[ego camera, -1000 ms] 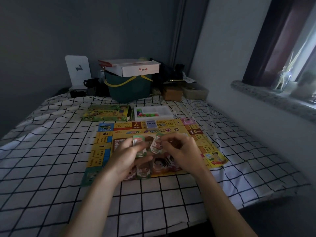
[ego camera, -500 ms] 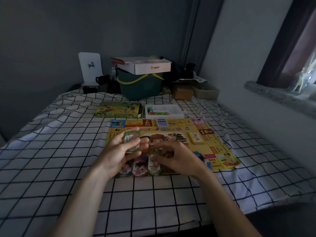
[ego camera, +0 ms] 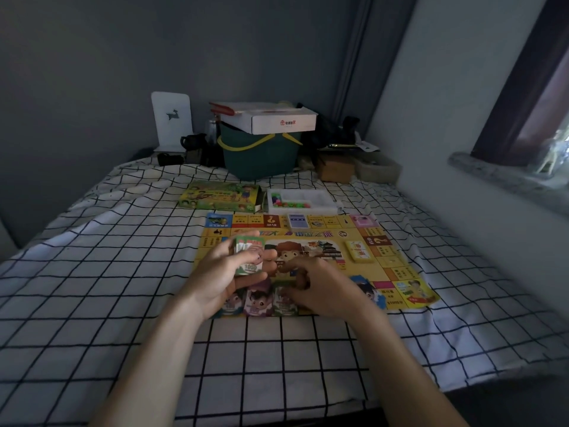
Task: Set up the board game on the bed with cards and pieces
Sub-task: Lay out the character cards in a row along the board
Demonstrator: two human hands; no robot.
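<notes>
The board [ego camera: 311, 241] lay flat on the bed [ego camera: 92, 272] at the centre of the frame, yellow, with a cartoon figure in its middle and printed squares round its edge. The step in hand looked like dealing paper money into piles by value along the board's near edge. Left of centre, the left hand [ego camera: 221, 272] gripped a stack of notes [ego camera: 248, 255], its top one green and marked 1000. Below it three piles [ego camera: 260, 300] sat side by side on the board's lower edge. The right hand [ego camera: 320, 285] rested palm down over the rightmost pile with fingers curled; whether it pinched a note I could not tell. The next move probably called for peeling one note off the stack and laying it squarely on a pile. Further right a card deck [ego camera: 358, 251] lay on the board. At the upper centre, just beyond the board, stood the game box [ego camera: 220, 197] and a white tray [ego camera: 303, 201] of coloured pieces.
</notes>
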